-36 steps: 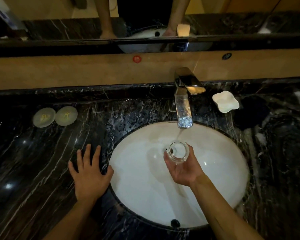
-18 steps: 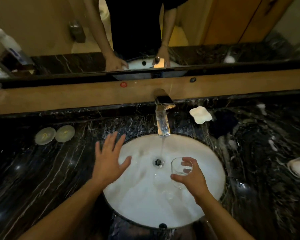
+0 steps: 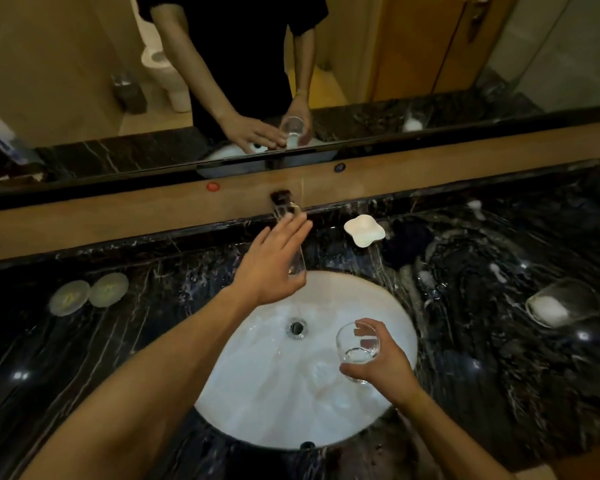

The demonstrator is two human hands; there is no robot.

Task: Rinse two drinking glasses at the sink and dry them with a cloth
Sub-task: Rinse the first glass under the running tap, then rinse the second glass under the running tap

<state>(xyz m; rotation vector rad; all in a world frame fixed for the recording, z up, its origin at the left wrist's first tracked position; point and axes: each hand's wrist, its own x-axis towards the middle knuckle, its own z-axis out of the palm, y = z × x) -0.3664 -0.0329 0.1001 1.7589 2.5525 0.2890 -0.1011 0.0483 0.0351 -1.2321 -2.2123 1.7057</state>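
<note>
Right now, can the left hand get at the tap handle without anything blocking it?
Probably yes. The left hand is open and already reaches over the tap; nothing lies between. The right hand holds the glass away to the side.

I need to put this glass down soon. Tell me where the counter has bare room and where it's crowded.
Bare marble lies left of the sink, between its rim and the two round coasters, and along the front left edge. The right side is busier: white soap dish near the faucet, a second glass lying further right. The right hand grips the glass.
</note>
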